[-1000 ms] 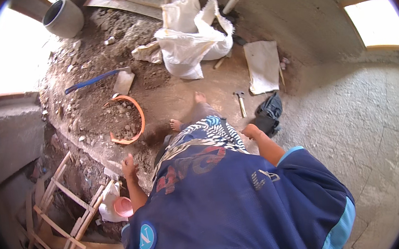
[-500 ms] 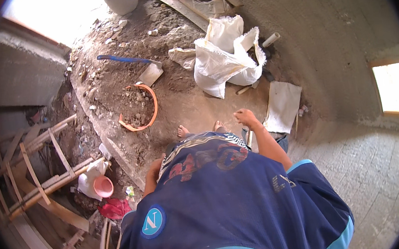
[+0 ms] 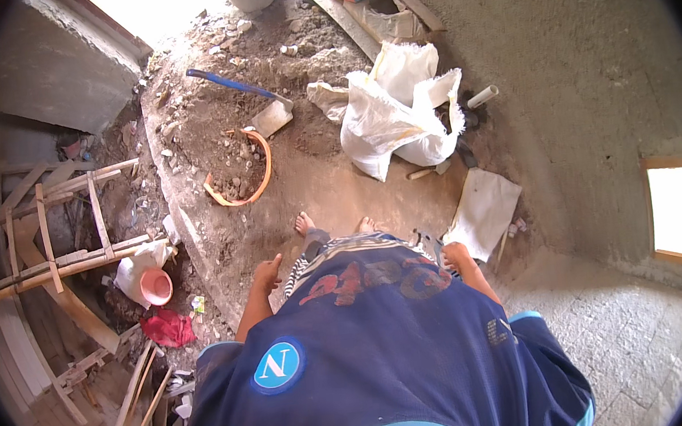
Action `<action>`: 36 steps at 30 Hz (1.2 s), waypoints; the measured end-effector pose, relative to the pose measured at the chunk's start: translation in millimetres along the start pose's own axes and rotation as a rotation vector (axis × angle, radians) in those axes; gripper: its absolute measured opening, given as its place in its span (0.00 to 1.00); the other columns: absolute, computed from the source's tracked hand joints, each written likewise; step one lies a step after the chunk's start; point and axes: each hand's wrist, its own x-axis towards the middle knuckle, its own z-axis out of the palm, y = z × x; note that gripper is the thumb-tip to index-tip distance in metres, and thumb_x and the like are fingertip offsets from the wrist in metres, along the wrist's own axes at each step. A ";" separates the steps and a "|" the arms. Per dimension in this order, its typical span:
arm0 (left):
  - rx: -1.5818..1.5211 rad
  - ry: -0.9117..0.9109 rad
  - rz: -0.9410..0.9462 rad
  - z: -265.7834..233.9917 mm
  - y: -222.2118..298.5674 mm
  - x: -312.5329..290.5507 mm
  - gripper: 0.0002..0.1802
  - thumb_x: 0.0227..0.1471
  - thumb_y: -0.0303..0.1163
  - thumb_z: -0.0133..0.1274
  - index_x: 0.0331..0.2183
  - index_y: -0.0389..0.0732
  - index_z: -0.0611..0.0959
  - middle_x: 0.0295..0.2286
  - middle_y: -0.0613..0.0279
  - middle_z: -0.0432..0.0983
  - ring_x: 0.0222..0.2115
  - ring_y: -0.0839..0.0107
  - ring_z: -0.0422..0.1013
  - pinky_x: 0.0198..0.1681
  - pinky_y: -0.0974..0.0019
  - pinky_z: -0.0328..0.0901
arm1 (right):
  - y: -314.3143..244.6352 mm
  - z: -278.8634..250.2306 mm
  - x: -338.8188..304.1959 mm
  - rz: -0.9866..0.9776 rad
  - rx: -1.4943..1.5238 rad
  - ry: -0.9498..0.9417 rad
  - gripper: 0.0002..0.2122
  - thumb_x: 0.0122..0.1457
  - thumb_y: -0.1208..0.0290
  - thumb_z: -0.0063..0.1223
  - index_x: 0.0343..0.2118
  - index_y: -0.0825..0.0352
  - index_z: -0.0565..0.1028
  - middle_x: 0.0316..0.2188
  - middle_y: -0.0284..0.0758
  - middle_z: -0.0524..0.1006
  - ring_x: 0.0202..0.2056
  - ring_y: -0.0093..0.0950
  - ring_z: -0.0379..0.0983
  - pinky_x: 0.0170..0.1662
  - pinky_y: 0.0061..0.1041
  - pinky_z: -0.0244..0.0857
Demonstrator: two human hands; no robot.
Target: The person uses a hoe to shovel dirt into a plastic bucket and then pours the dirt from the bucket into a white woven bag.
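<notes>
My left hand (image 3: 266, 274) hangs beside my left hip above the dirt, with a finger stretched forward and nothing in it. Low at my right side, my right hand (image 3: 457, 256) has its fingers curled in, and no object shows in it. A flat white sack (image 3: 484, 211) lies on the ground just beyond that hand. Ahead of my bare feet are white woven sacks (image 3: 370, 128) standing bunched together. Further left lies a shovel (image 3: 273, 119) with a blue handle. An orange curved band (image 3: 268, 164) rests around a small heap of soil and stones.
Wooden frames (image 3: 75, 267), a pink bucket (image 3: 156, 287) and a red cloth (image 3: 168, 327) are on the left. A wooden-handled tool (image 3: 420, 174) and a white pipe (image 3: 483, 96) lie near the sacks. A rough grey wall (image 3: 582, 75) bounds the right side.
My right hand has dropped from in front of me to beside my right hip. My left hand has come out further from my side. The view has shifted slightly.
</notes>
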 end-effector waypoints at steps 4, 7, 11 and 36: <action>-0.240 0.112 -0.025 30.8 28.9 -4.5 0.42 0.51 0.65 0.46 0.51 0.37 0.73 0.43 0.52 0.72 0.31 0.58 0.75 0.24 0.60 0.67 | -32.5 -18.7 -49.2 0.077 0.537 0.019 0.22 0.62 0.55 0.43 0.51 0.69 0.68 0.42 0.44 0.75 0.37 0.39 0.75 0.34 0.37 0.67; -0.397 -0.001 0.075 61.6 82.5 -21.1 0.39 0.50 0.64 0.47 0.47 0.38 0.75 0.43 0.52 0.73 0.34 0.60 0.75 0.28 0.61 0.68 | -32.0 -28.7 -63.1 0.124 1.159 0.006 0.21 0.62 0.59 0.45 0.52 0.69 0.64 0.37 0.47 0.75 0.33 0.41 0.75 0.28 0.35 0.67; -0.084 -0.123 0.411 91.1 128.7 -17.5 0.35 0.48 0.59 0.52 0.43 0.35 0.77 0.41 0.53 0.75 0.37 0.64 0.74 0.36 0.65 0.68 | -3.3 -27.6 -55.9 0.136 0.739 0.052 0.24 0.60 0.57 0.46 0.55 0.67 0.66 0.48 0.50 0.72 0.44 0.43 0.71 0.41 0.41 0.68; 0.150 0.002 0.158 16.7 121.8 27.9 0.39 0.54 0.60 0.44 0.39 0.27 0.80 0.33 0.39 0.77 0.28 0.51 0.76 0.28 0.53 0.69 | -58.2 -57.5 -1.3 -0.168 0.252 0.020 0.12 0.59 0.67 0.45 0.41 0.68 0.72 0.31 0.42 0.75 0.28 0.33 0.74 0.26 0.37 0.69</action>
